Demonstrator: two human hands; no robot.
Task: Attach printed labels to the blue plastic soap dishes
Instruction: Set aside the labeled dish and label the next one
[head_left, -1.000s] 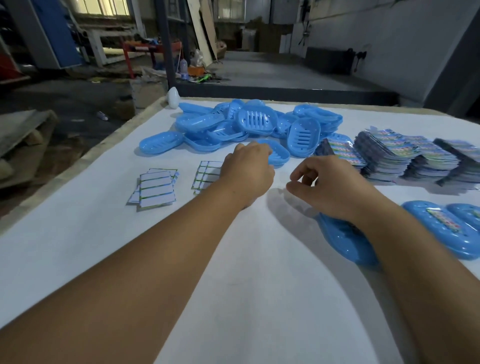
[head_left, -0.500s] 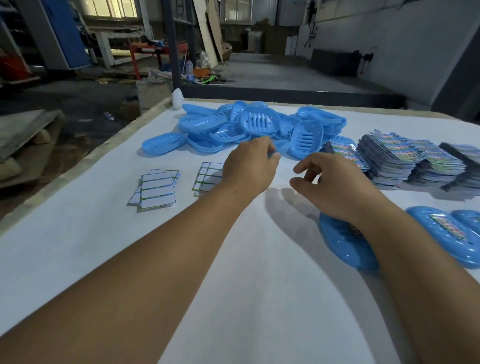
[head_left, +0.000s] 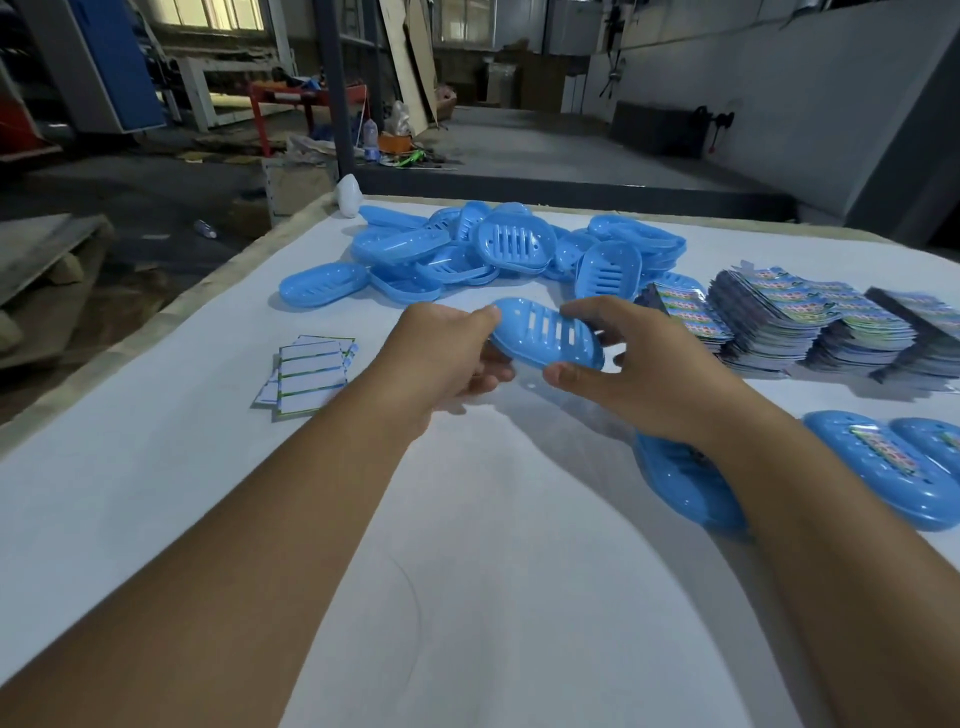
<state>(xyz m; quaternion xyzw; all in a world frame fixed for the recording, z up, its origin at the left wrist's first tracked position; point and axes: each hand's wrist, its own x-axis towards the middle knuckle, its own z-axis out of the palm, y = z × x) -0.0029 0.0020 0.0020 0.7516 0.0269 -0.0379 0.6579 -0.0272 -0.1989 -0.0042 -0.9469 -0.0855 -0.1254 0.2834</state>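
Holding one dish between both hands

Gripping a blue soap dish (head_left: 545, 335) above the table (head_left: 156, 467), left hand (head_left: 441, 358) is pinching its near-left end, right hand (head_left: 639, 374) is curling round its right end. Long axis is running left-right; printed labels (head_left: 769, 312) are lying nearer the right hand.

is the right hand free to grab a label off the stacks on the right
Probably not yet: the right hand and left hand both grip the soap dish. The label stacks lie unobstructed just beyond, once it lets go.
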